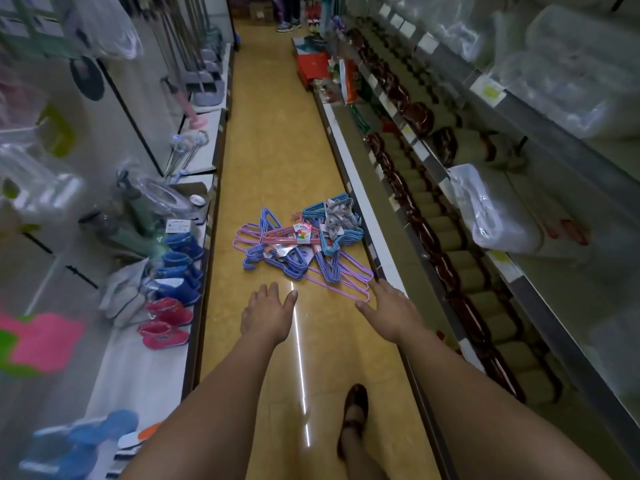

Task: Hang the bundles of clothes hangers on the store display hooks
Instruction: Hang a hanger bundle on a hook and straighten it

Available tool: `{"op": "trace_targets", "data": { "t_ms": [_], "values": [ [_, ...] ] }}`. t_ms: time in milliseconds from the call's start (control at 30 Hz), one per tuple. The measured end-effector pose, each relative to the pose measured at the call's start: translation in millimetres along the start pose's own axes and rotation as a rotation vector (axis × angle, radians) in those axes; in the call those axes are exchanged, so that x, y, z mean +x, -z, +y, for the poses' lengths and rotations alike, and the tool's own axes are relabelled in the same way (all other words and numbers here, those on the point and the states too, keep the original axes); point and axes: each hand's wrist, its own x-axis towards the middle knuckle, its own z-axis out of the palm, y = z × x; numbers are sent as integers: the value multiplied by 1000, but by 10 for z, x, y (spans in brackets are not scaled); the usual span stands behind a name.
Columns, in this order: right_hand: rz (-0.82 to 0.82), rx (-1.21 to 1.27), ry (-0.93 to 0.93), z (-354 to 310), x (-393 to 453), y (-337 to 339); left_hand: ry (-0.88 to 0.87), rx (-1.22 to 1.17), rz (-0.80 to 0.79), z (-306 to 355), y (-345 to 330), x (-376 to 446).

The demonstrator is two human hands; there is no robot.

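Note:
A pile of bundled wire clothes hangers (301, 242) lies on the yellow aisle floor: pink, purple, blue and grey bundles with paper labels. My left hand (266, 311) hovers just short of the pile with fingers stretched out and holds nothing. My right hand (389, 308) reaches beside the nearest pink bundle (341, 284), fingers straight, fingertips at its lower corner; whether they touch it is unclear. No display hooks can be made out plainly.
Low shelf on the left holds small blue and pink boots (173, 292) and packaged goods. Right shelving (450, 258) carries brown and beige items and plastic bags. My shoe (353, 419) stands on the floor. Another person's feet (287, 26) stand far down the aisle.

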Motion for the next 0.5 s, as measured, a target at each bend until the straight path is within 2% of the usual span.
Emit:
{"op": "trace_targets", "data": {
  "t_ms": [300, 500],
  "values": [
    [-16, -64, 28, 174, 1618, 647, -22, -27, 21, 634, 101, 1575],
    [-50, -84, 43, 232, 2473, 814, -21, -41, 19, 992, 30, 2398]
  ]
}}
